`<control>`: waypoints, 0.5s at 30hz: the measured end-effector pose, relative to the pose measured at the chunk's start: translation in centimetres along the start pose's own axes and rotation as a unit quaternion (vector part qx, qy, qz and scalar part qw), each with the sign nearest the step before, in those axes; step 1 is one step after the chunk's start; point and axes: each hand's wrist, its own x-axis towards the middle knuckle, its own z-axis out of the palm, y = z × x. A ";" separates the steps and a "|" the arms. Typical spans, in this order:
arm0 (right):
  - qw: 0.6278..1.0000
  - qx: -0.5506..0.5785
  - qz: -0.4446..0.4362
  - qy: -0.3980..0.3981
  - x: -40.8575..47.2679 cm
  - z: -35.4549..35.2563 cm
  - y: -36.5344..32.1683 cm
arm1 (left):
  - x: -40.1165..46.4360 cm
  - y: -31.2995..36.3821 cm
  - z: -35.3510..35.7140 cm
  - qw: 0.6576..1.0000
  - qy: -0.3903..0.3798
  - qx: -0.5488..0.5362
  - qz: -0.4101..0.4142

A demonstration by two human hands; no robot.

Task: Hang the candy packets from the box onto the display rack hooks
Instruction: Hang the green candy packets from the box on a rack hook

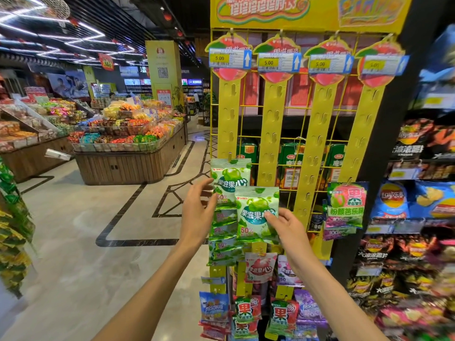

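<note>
A yellow wire display rack carries four yellow hanging strips. My right hand pinches a green-and-white candy packet by its right edge, in front of the second strip. On the leftmost strip hangs a column of matching green packets. My left hand is beside that column with fingers spread, its fingertips near the top packet's left edge. The two right strips are mostly bare, with a pink-and-green packet low on the third. The box is out of view.
Red, purple and blue candy packets hang lower on the rack. Shelves of crisp bags stand close on the right. To the left lie a tiled aisle floor and wooden snack counters.
</note>
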 end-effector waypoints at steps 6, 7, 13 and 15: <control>0.999 -0.014 -0.043 -0.015 1.7 2.1 -2.0 | -1.4 1.8 -0.1 0.991 -0.116 -0.065 0.008; 0.999 -0.018 -0.050 -0.012 2.1 2.4 -2.3 | -1.3 1.9 -0.1 0.991 -0.119 -0.063 0.009; 0.995 -0.045 -0.087 -0.037 3.7 3.6 -4.0 | 0.7 2.3 -0.4 0.994 -0.076 -0.079 -0.001; 0.990 -0.070 -0.111 -0.042 4.1 3.7 -4.8 | 1.7 2.5 -0.7 0.995 -0.059 -0.079 0.003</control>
